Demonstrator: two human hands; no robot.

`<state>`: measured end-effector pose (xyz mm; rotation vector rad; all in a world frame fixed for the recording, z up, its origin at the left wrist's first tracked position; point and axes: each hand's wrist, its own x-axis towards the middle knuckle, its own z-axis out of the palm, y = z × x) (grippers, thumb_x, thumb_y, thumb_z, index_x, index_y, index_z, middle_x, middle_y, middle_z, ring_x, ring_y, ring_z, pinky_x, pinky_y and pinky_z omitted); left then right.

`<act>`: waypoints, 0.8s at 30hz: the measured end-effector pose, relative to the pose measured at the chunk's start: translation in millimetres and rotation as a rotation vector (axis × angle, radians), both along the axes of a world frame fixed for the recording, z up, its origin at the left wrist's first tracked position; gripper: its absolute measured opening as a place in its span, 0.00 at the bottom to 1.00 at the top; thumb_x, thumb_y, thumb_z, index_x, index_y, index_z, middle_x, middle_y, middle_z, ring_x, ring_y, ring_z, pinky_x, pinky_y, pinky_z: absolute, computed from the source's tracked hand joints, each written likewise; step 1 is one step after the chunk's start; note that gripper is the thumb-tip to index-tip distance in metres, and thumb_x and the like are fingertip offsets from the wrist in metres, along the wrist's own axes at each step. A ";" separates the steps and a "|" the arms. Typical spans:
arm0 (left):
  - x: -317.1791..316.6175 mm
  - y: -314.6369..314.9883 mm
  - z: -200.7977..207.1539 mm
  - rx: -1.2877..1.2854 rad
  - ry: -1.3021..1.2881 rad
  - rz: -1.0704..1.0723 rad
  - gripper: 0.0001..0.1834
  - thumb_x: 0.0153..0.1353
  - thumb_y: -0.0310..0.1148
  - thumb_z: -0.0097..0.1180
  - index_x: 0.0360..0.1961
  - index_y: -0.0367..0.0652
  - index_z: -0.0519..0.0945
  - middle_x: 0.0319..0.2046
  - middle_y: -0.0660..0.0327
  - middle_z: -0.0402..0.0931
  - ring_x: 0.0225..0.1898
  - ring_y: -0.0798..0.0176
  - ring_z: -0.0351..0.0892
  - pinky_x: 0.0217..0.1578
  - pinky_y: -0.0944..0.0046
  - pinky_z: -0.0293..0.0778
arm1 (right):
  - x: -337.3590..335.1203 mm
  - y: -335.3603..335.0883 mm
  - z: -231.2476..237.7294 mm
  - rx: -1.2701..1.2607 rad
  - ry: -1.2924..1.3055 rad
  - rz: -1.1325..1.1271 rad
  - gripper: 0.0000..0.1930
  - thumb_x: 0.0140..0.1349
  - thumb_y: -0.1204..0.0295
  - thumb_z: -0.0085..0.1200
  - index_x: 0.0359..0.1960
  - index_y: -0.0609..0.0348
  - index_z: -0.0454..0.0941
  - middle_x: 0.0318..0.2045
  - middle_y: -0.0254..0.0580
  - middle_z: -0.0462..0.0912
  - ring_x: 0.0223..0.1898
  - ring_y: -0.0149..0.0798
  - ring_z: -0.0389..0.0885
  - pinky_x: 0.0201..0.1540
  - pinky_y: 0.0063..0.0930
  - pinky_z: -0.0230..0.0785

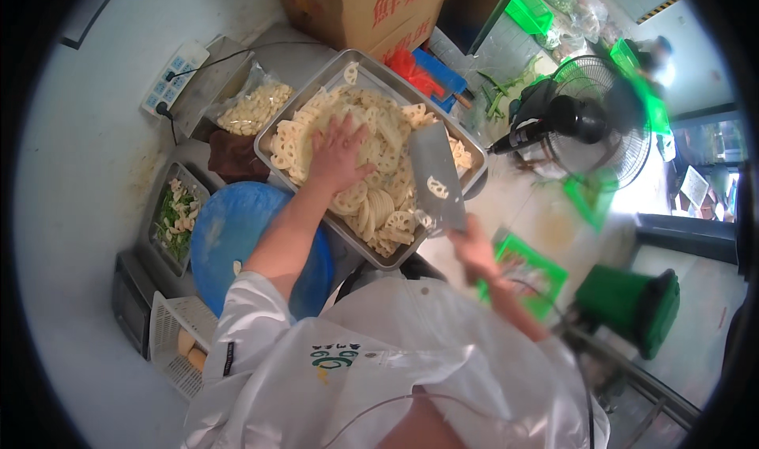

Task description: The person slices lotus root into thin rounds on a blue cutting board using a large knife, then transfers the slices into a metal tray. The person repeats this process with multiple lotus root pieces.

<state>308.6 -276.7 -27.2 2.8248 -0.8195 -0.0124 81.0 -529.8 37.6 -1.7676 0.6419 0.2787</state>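
A deep metal tray (pixel 387 77) is heaped with pale lotus root slices (pixel 375 216). My left hand (pixel 338 155) presses down on the heap with its fingers spread. My right hand (pixel 474 250), somewhat blurred, is closed round the handle end of a broad cleaver (pixel 435 152). The blade tilts over the tray's right side, among the slices, with one lotus root slice (pixel 436 186) stuck to its face. At the tray's lower left lies a round blue chopping board (pixel 217 232), a small pale piece (pixel 236 267) on it.
Left of the tray are a bag of pale pieces (pixel 254 111), a dark brown cloth (pixel 233 155) and a small tray of chopped greens (pixel 178 216). A cardboard box (pixel 336 10) stands behind. To the right are a black fan (pixel 585 121) and a green bin (pixel 621 299).
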 end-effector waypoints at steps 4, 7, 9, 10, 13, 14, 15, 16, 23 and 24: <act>-27.3 65.1 6.1 -0.196 -0.100 0.232 0.41 0.61 0.54 0.61 0.72 0.49 0.67 0.76 0.51 0.53 0.77 0.39 0.48 0.70 0.32 0.47 | 25.6 -0.8 -40.0 -0.428 -0.104 0.195 0.12 0.62 0.71 0.56 0.42 0.66 0.74 0.28 0.57 0.83 0.28 0.55 0.84 0.33 0.47 0.75; -93.1 179.5 -13.0 -0.211 -0.158 0.468 0.37 0.63 0.50 0.60 0.70 0.48 0.68 0.71 0.49 0.63 0.73 0.37 0.56 0.69 0.35 0.52 | 44.3 12.0 -19.8 -0.585 -0.095 0.306 0.11 0.60 0.70 0.55 0.38 0.66 0.74 0.32 0.69 0.82 0.40 0.69 0.82 0.43 0.58 0.74; -146.5 229.5 -21.6 -0.100 -0.149 0.622 0.36 0.63 0.48 0.60 0.70 0.50 0.68 0.70 0.50 0.66 0.71 0.37 0.59 0.69 0.36 0.54 | 49.2 13.5 -10.4 -0.562 -0.091 0.356 0.10 0.60 0.70 0.56 0.38 0.66 0.74 0.32 0.67 0.83 0.40 0.68 0.83 0.43 0.56 0.75; -172.3 244.1 -22.6 -0.048 -0.119 0.708 0.35 0.62 0.48 0.61 0.69 0.50 0.69 0.70 0.50 0.66 0.71 0.37 0.60 0.68 0.35 0.54 | 49.3 11.1 -6.4 -0.534 -0.142 0.371 0.11 0.60 0.71 0.58 0.39 0.65 0.76 0.31 0.64 0.84 0.38 0.66 0.84 0.41 0.52 0.76; -239.6 258.6 -23.6 0.125 -0.036 0.762 0.29 0.63 0.40 0.61 0.65 0.50 0.73 0.68 0.51 0.68 0.67 0.38 0.65 0.66 0.38 0.60 | 55.3 24.3 2.3 -0.421 -0.144 0.289 0.12 0.61 0.70 0.59 0.42 0.65 0.78 0.30 0.61 0.84 0.36 0.62 0.85 0.40 0.47 0.76; -248.1 260.7 -23.5 0.064 -0.034 0.742 0.26 0.62 0.36 0.60 0.62 0.48 0.75 0.66 0.51 0.69 0.66 0.39 0.67 0.64 0.40 0.63 | 57.9 30.8 0.9 -0.389 -0.218 0.246 0.12 0.63 0.70 0.59 0.43 0.66 0.78 0.25 0.52 0.84 0.27 0.48 0.85 0.32 0.38 0.75; -254.5 262.7 -22.9 0.004 -0.033 0.718 0.24 0.61 0.33 0.59 0.60 0.47 0.77 0.64 0.51 0.71 0.64 0.39 0.68 0.63 0.42 0.65 | 60.1 34.8 2.1 -0.245 -0.182 0.184 0.11 0.63 0.71 0.58 0.43 0.66 0.78 0.24 0.48 0.83 0.24 0.44 0.83 0.29 0.35 0.74; -258.2 264.1 -22.4 -0.055 -0.033 0.691 0.22 0.61 0.30 0.59 0.57 0.46 0.79 0.62 0.51 0.73 0.62 0.39 0.70 0.61 0.44 0.68 | 63.0 39.4 3.8 -0.101 -0.143 0.120 0.11 0.64 0.72 0.58 0.43 0.66 0.77 0.23 0.44 0.82 0.22 0.39 0.81 0.26 0.33 0.72; -220.2 230.0 -8.4 -0.353 -0.090 0.644 0.17 0.55 0.22 0.55 0.47 0.42 0.82 0.45 0.49 0.82 0.48 0.42 0.80 0.52 0.49 0.75 | 76.7 67.4 5.8 0.249 -0.149 -0.045 0.06 0.66 0.76 0.55 0.41 0.63 0.74 0.20 0.34 0.75 0.16 0.28 0.72 0.19 0.24 0.65; -204.5 213.8 -0.6 -0.421 -0.083 0.643 0.17 0.55 0.21 0.55 0.47 0.42 0.82 0.44 0.49 0.82 0.46 0.42 0.80 0.50 0.49 0.76 | 76.1 68.6 6.2 0.261 -0.153 -0.049 0.06 0.66 0.76 0.55 0.41 0.63 0.74 0.20 0.34 0.75 0.16 0.28 0.72 0.19 0.24 0.65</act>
